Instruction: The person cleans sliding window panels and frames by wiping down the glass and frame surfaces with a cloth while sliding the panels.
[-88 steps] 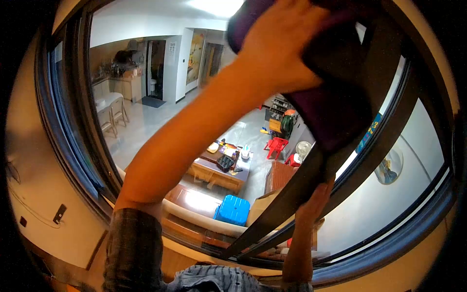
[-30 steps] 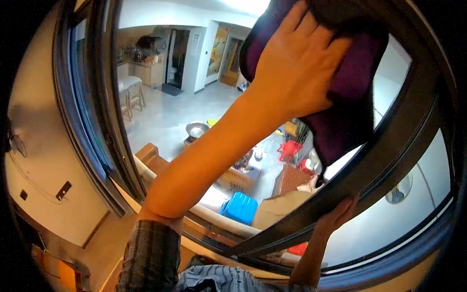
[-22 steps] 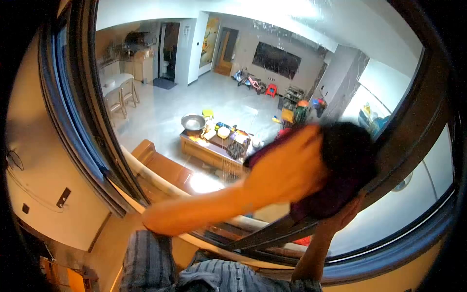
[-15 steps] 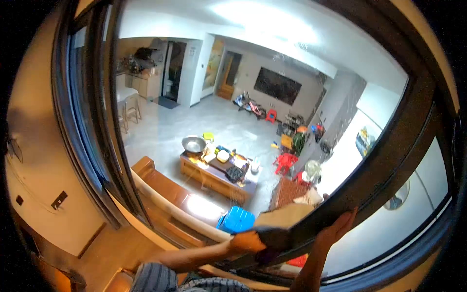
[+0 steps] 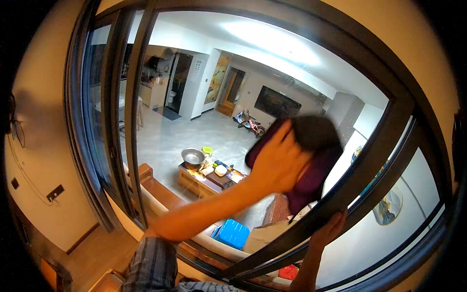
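My left hand (image 5: 279,163) is raised across the middle of the window, its fingers closed on a dark purple and black cloth (image 5: 311,187). The cloth is spread against or just before the glass (image 5: 219,131); its upper part is smeared by motion. Lower right, my right hand (image 5: 331,228) grips the edge of the dark window frame (image 5: 357,187), fingers together along it. The window consists of dark-framed sliding panes, and a narrow gap shows between the frames at right.
Through the glass lies a room below: a low table (image 5: 185,181) with a metal basin (image 5: 193,156), a wooden sofa (image 5: 163,192), a blue stool (image 5: 232,233) and a dark wall screen (image 5: 277,103). On my side, a wall socket (image 5: 55,192) is at left above a wooden floor (image 5: 97,253).
My left hand has moved up from the lower frame to the middle of the glass with the cloth. The frame my right hand holds has shifted slightly left, and my view has turned.
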`<move>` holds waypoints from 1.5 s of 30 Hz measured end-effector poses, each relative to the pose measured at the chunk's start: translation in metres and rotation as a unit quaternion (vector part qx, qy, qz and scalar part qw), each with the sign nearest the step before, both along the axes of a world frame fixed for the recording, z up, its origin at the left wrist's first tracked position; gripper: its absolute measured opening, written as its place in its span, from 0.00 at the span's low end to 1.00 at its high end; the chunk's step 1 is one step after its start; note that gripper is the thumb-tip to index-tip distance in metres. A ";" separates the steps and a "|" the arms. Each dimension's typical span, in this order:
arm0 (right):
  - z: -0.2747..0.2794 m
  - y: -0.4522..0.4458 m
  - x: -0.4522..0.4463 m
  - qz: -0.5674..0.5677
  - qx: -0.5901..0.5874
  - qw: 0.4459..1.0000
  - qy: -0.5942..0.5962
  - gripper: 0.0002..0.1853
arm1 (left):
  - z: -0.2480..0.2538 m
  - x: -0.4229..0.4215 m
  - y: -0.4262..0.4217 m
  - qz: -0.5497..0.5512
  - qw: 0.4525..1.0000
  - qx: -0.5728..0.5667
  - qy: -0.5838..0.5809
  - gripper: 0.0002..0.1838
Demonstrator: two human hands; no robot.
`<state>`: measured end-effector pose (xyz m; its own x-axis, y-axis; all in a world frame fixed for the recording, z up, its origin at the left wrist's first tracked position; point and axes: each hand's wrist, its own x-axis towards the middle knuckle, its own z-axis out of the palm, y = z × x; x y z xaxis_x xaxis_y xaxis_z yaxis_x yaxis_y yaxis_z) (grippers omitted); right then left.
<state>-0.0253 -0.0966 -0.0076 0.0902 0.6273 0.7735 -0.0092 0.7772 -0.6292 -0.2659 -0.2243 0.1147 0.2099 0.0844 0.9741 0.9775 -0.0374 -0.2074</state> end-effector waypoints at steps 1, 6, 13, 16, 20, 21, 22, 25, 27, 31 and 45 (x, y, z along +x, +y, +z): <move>0.000 0.001 -0.001 -0.004 -0.006 1.000 0.005 0.31 | 0.032 -0.007 0.002 0.017 0.998 0.058 0.013 0.18; 0.007 -0.004 -0.002 -0.007 0.038 0.999 -0.013 0.29 | 0.098 -0.046 -0.022 0.049 0.992 0.110 -0.035 0.17; -0.008 0.001 -0.004 -0.041 -0.008 0.999 0.016 0.29 | 0.004 -0.265 -0.088 0.195 0.942 0.142 -0.231 0.38; 0.003 -0.014 -0.006 -0.065 -0.055 0.996 0.001 0.32 | -0.030 -0.333 -0.127 0.156 0.917 0.154 -0.333 0.40; 0.003 -0.010 -0.004 -0.034 -0.081 0.996 0.023 0.31 | -0.038 -0.339 -0.133 0.101 0.896 0.188 -0.389 0.44; 0.006 -0.016 -0.006 -0.025 -0.087 0.996 0.027 0.31 | -0.032 -0.327 -0.125 0.084 0.898 0.197 -0.385 0.45; 0.008 -0.020 -0.008 -0.016 -0.092 0.995 0.032 0.31 | -0.022 -0.310 -0.112 0.064 0.901 0.207 -0.376 0.45; -0.001 -0.013 -0.007 -0.054 -0.064 0.997 -0.004 0.31 | 0.018 -0.226 -0.063 -0.028 0.920 0.213 -0.328 0.48; -0.001 -0.014 -0.009 -0.132 0.039 0.990 -0.026 0.31 | 0.043 -0.154 -0.026 -0.120 0.929 0.194 -0.293 0.50; 0.022 -0.033 -0.021 -0.222 0.188 0.956 -0.050 0.29 | 0.070 -0.044 0.006 -0.255 0.950 0.068 -0.170 0.45; 0.046 -0.074 -0.043 -0.350 0.286 0.864 -0.223 0.43 | 0.106 -0.233 -0.105 0.040 0.985 0.141 -0.088 0.52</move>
